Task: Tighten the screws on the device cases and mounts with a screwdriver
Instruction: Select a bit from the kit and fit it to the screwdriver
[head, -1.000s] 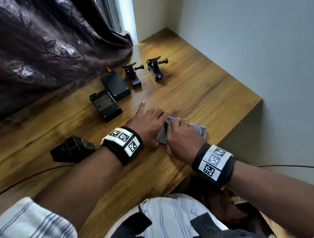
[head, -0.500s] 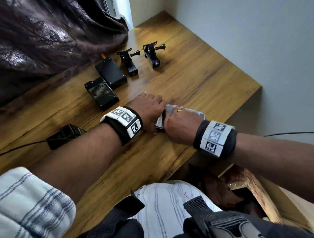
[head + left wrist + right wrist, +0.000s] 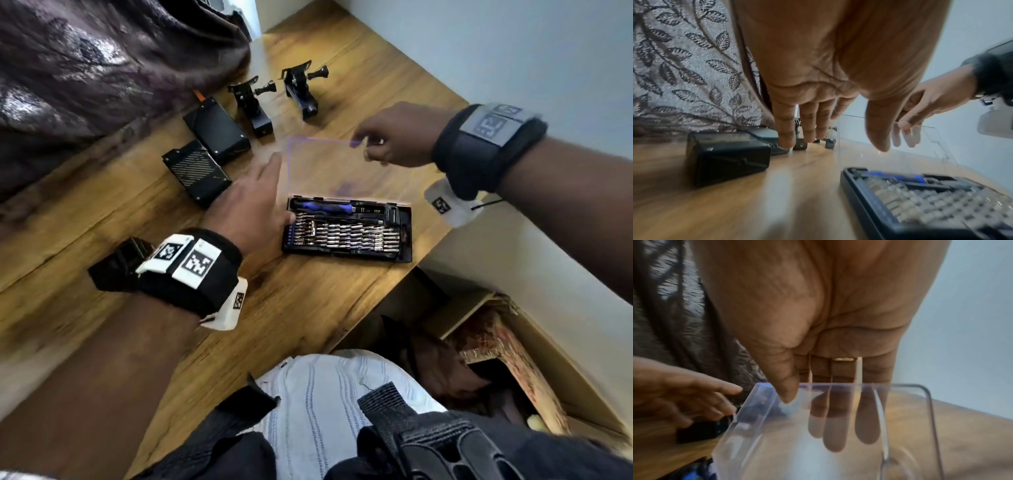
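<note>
A black screwdriver kit tray (image 3: 346, 251) lies open near the table's right edge, with a blue-handled screwdriver (image 3: 325, 207) and rows of bits in it. Its clear lid (image 3: 329, 168) stands raised, and my right hand (image 3: 368, 150) pinches its top edge, thumb in front and fingers behind (image 3: 834, 434). My left hand (image 3: 263, 185) hovers open at the tray's left end with its fingers straight. Two black device cases (image 3: 197, 173) (image 3: 217, 132) and two black mounts (image 3: 251, 102) (image 3: 301, 90) lie beyond. In the left wrist view the tray (image 3: 869, 203) and a case (image 3: 729, 155) show blurred.
A third black box (image 3: 116, 265) sits under my left wrist. A dark patterned curtain (image 3: 102, 51) hangs over the table's far left. A wall runs along the right. Below the table's right edge (image 3: 411, 270) stands a cardboard box (image 3: 513, 359).
Both hands lay on the closed kit. Now my right hand has lifted the clear lid up, and my left hand has come off to the left with fingers straight.
</note>
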A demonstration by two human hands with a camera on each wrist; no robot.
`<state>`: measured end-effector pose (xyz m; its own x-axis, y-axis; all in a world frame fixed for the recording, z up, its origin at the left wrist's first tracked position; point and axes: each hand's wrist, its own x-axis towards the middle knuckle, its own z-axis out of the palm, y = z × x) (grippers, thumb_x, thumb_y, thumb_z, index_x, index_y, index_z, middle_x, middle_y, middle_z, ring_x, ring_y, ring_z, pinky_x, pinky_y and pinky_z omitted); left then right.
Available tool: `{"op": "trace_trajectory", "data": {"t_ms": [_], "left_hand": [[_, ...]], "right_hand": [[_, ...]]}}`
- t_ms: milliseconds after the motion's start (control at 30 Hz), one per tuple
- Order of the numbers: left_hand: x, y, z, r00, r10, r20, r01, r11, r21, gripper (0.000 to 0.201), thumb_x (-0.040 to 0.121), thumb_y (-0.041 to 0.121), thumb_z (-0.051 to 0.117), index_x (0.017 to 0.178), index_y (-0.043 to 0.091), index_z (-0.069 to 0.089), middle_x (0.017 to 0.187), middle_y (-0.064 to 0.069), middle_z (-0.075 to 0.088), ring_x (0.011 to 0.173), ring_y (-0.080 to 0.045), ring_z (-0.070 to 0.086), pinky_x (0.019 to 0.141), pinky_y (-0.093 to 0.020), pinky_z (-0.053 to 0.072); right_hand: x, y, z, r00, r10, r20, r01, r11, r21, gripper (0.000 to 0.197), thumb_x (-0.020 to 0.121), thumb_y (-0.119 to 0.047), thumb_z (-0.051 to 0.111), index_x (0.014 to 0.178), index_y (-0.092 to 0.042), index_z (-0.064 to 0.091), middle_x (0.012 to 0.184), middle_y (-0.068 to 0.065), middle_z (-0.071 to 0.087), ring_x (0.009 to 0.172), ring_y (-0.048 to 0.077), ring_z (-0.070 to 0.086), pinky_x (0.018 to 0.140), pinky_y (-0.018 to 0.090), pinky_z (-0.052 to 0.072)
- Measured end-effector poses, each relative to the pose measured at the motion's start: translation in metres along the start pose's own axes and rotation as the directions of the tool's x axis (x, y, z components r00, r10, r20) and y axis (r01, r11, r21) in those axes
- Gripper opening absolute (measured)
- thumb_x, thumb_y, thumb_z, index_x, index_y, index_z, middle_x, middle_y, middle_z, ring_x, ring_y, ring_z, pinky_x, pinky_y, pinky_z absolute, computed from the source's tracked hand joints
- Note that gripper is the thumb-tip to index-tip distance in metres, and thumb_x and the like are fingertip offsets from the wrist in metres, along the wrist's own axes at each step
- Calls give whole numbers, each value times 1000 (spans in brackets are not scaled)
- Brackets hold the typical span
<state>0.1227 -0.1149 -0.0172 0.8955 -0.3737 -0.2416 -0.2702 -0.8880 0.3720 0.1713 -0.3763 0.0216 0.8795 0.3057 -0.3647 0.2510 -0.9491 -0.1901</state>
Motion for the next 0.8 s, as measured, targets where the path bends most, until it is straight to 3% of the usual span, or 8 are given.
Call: {"op": "trace_trajectory", "data": {"t_ms": [67,167,300,400,533,600,700,800], "left_hand": [[-5,-4,15,999,-36,-2,36,999,-33,107,89,35,79,166,16,7,168,-11,28,150,-32,34,119,-44,31],[-9,-8,31,998,-17,56,19,999,-46,118,79,44,86,166,16,10,171,-8,22,156,-28,23,125,-42,22],[-9,-11,43,989,43,141,-48,998,30,135,67,51,92,166,26,3,171,-3,20,154,-27,25,123,-52,30],[-6,-14,46,985,59,163,-70,995,65,141,65,49,95,165,30,-3,171,-2,17,155,-26,24,122,-53,32],[-2,-18,45,986,90,142,-98,994,54,142,63,39,98,165,32,-1,172,4,14,154,-26,25,120,-54,34],[1,-19,45,984,92,154,-101,993,53,139,65,36,97,164,34,-2,168,3,24,150,-29,33,116,-59,37],[1,-19,46,983,103,149,-111,992,52,136,68,32,95,164,33,-1,163,-2,33,143,-32,40,112,-60,42],[-2,-17,45,984,93,151,-102,993,57,134,68,36,95,166,28,3,162,-4,31,143,-31,39,112,-56,42]], "right_hand": [[10,5,6,999,43,30,-44,999,24,35,100,-17,56,135,-17,62,110,4,72,104,26,64,81,30,39],[23,10,16,997,75,25,-74,997,-25,40,99,-22,61,138,-14,59,126,12,67,118,33,58,88,34,42],[29,10,23,997,73,21,-73,997,-24,40,99,-22,61,138,-11,60,132,12,65,122,33,57,95,37,44],[24,11,25,996,87,-1,-87,995,53,38,100,-20,59,137,-15,61,132,7,66,122,28,58,98,35,43],[-7,14,27,972,188,-142,-146,954,260,33,97,-18,61,130,-18,66,126,2,69,117,21,62,97,31,45],[-32,17,39,940,287,-187,-189,890,416,27,95,-12,60,120,-16,71,111,1,73,104,19,67,91,31,50],[-76,13,70,886,453,-99,-266,672,691,22,93,-3,56,99,-18,72,86,3,75,73,19,72,67,33,57],[-106,3,104,841,542,8,-333,505,796,22,97,-2,58,92,-19,70,84,4,74,67,15,68,55,29,54]]}}
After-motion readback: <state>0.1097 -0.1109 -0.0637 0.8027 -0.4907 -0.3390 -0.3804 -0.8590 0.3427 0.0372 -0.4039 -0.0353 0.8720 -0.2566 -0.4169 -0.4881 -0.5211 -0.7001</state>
